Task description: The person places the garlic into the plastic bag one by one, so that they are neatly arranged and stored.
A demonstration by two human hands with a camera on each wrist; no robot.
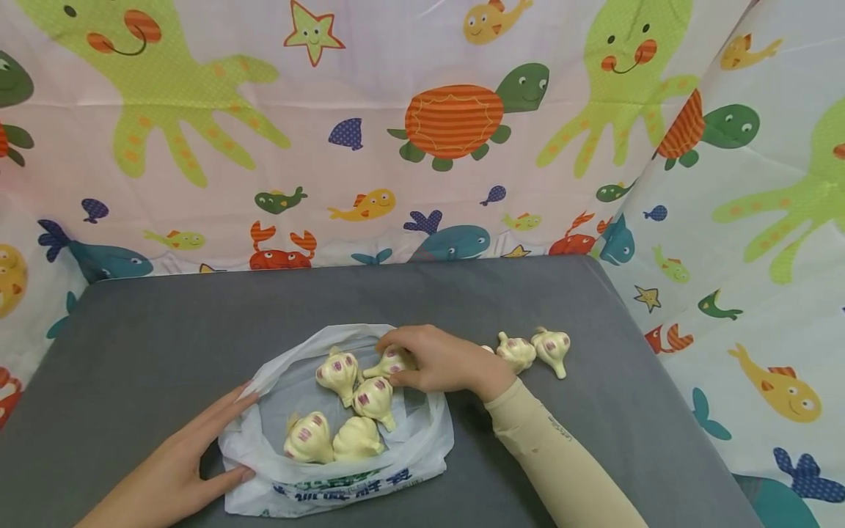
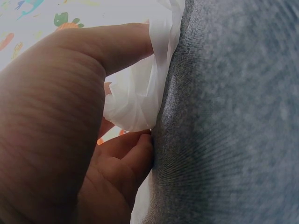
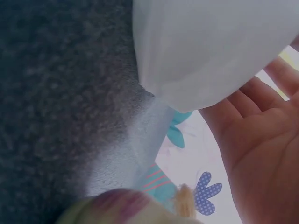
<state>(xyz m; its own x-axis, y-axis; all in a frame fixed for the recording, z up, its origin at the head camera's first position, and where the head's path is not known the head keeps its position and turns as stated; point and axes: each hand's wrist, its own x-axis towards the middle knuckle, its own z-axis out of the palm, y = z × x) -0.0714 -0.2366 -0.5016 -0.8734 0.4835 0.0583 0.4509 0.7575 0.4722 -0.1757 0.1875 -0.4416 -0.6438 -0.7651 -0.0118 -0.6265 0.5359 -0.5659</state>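
A white plastic bag [image 1: 429, 440] lies with its mouth open, and several garlic bulbs [image 1: 308, 438] rest inside. My right hand [image 1: 439, 359] reaches over its right rim and holds a garlic bulb [image 1: 394, 361] between thumb and fingers, beside the other bulbs. In the right wrist view that hand's palm [image 3: 264, 154] shows, its fingertips hidden behind the white plastic. At the bag's left side, my left hand [image 1: 185, 455] touches the rim with fairly straight fingers, the thumb spread apart below. The left wrist view shows plastic [image 2: 135, 102] between thumb and fingers.
More garlic bulbs [image 1: 551, 350] lie on the grey tabletop [image 1: 528, 293] just right of the bag, one partly hidden behind my right wrist. A curtain [image 1: 370, 161] printed with sea animals hangs behind and along the right side of the table.
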